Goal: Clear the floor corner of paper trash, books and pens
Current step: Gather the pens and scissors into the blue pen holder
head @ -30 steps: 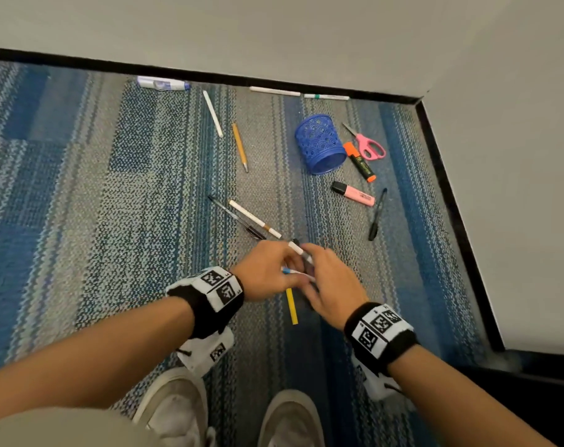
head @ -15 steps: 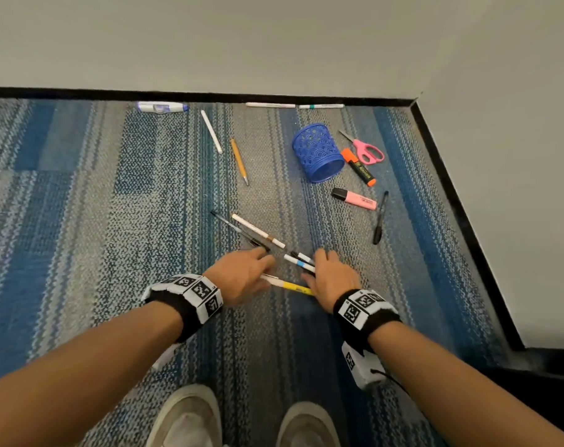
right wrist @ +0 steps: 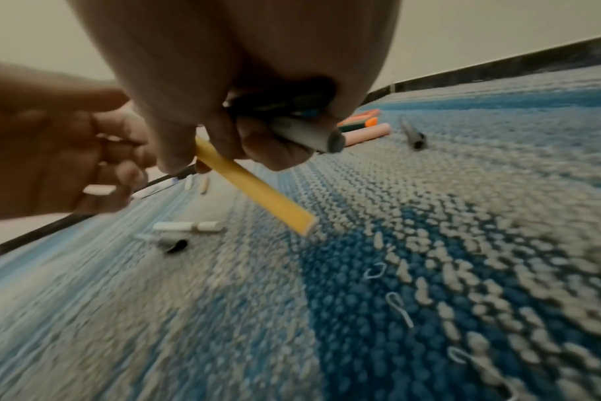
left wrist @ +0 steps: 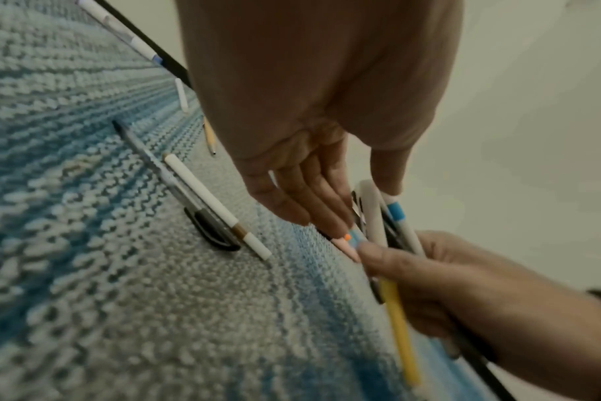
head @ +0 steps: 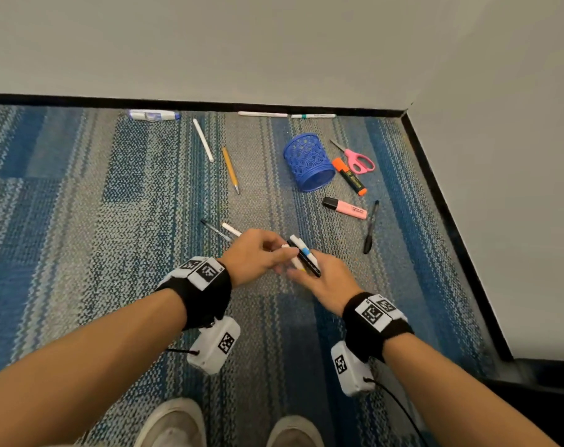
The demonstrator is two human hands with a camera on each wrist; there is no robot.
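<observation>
1. In the curled fingers of the right hand [head: 325,279], low over the carpet [head: 113,221], sits a bundle of pens [head: 303,256]: a yellow one, a white one with a blue band and a dark one. They lie side by side, long axes running away from the body and a little to the left.
2. Touching that bundle from the left, the left hand [head: 258,253] has its fingers nearly straight and close together, the thumb on the far side of the pens. It seems to be steadying them, not gripping.
3. Just beyond the left fingertips, two more pens lie on the carpet: a white pen [left wrist: 216,206] with a brown band and a clear pen [left wrist: 175,184] with a black cap. They lie parallel and touching. The left hand is the nearer one, so it is likely the next to reach.
4. Farther out to the right of the fingers lie a black pen [head: 371,227] and a pink highlighter [head: 345,208].
5. Farthest, near the wall, a blue pen cup [head: 309,162] lies on its side, mouth facing the hands.
</observation>
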